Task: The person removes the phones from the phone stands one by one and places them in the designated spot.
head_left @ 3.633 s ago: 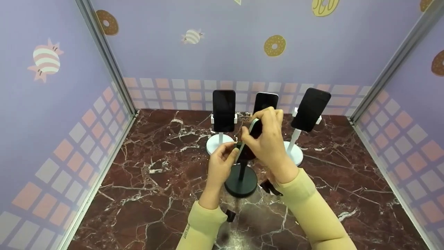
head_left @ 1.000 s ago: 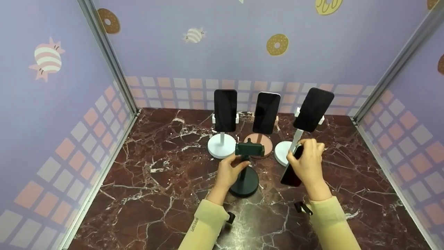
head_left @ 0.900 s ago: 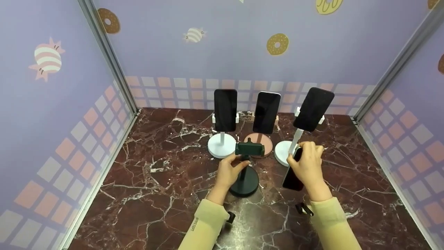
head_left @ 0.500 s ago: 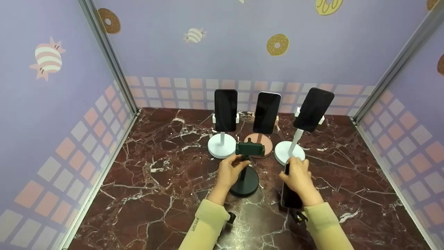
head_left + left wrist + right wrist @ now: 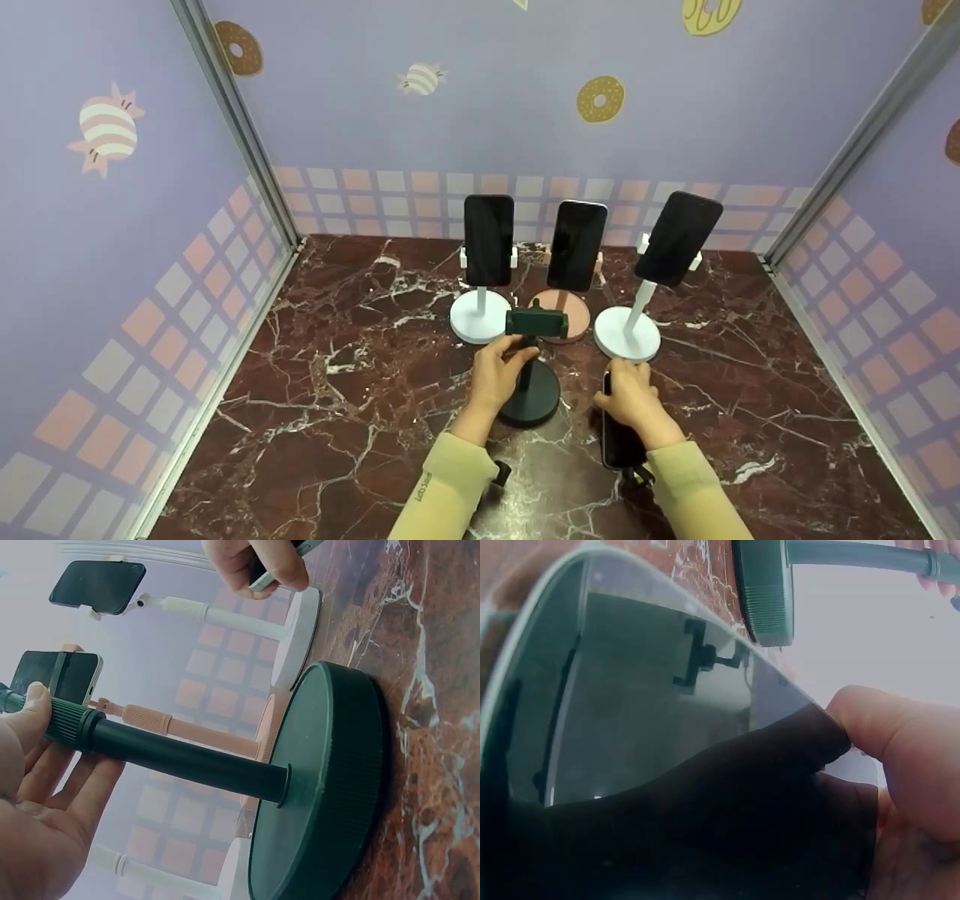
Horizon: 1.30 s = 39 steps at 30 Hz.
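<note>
My left hand (image 5: 495, 375) holds the dark green phone stand (image 5: 529, 397) by its stem, just under the clamp. In the left wrist view, thumb and fingers wrap the ribbed collar (image 5: 69, 724) of that stem. The stand's clamp holds nothing and its round base sits on the table. To the right of it, my right hand (image 5: 628, 396) grips a smartphone (image 5: 621, 446) by its far end, its dark screen up. The right wrist view shows the phone's glossy screen (image 5: 637, 712) close up, with my thumb (image 5: 862, 716) at its edge.
Behind stand three more phone stands, each bearing a phone: a white one (image 5: 480, 319) at left, a pink one (image 5: 574, 307) in the middle, a white one (image 5: 626, 335) at right. Patterned walls enclose the marbled table (image 5: 337, 435) at back and sides.
The phone was at the green stand's clamp with both hands on it; my right hand has carried it right, then toward me and lower. My left hand has shifted to the stem.
</note>
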Available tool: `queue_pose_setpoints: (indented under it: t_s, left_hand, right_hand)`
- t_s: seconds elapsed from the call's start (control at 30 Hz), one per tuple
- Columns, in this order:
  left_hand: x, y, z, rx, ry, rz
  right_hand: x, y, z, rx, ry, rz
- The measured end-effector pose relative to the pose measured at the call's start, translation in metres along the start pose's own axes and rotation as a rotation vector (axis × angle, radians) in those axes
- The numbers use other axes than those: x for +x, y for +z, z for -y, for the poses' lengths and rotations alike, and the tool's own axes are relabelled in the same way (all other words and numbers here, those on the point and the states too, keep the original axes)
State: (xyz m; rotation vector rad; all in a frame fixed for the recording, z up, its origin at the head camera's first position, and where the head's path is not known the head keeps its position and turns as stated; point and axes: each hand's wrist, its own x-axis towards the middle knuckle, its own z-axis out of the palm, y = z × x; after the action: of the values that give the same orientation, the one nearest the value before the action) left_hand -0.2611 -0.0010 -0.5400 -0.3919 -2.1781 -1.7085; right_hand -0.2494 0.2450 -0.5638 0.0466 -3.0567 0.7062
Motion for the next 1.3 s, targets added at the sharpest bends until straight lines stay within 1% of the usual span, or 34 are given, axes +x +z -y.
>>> queue_pose_setpoints:
  t_s: [0.17,0.3,0.4,0.57,0.67,0.77,0.9,1.1,1.3]
  left_hand:
    - [-0.002,-0.010,0.000,0.016,0.026,-0.036]
    - [-0.001,-0.023,-0.001,0.030,0.042,-0.059]
    - [0.000,-0.037,-0.003,0.051,0.045,-0.079]
    - [0.001,-0.062,-0.003,0.095,0.018,-0.127]
    - [0.002,-0.078,0.000,0.127,0.016,-0.162]
    - [0.005,-0.093,0.003,0.166,0.014,-0.213]
    - [0.012,-0.113,0.008,0.198,0.005,-0.273]
    - [0.029,-0.141,0.020,0.230,-0.024,-0.345]
    - [0.047,-0.164,0.030,0.275,-0.059,-0.386]
  right_hand:
    - [0.002,0.003,-0.002,0.005,0.003,0.017]
    - [0.003,0.004,-0.004,0.014,0.008,0.033]
    - [0.004,0.004,-0.005,0.019,0.009,0.043]
    - [0.006,0.005,-0.007,0.008,0.016,0.062]
    - [0.006,0.006,-0.008,0.004,0.022,0.072]
    - [0.007,0.007,-0.009,0.002,0.020,0.076]
    - [0.008,0.010,-0.011,-0.001,0.019,0.081]
    - [0.008,0.015,-0.016,-0.005,0.013,0.082]
    - [0.005,0.019,-0.019,-0.007,0.014,0.077]
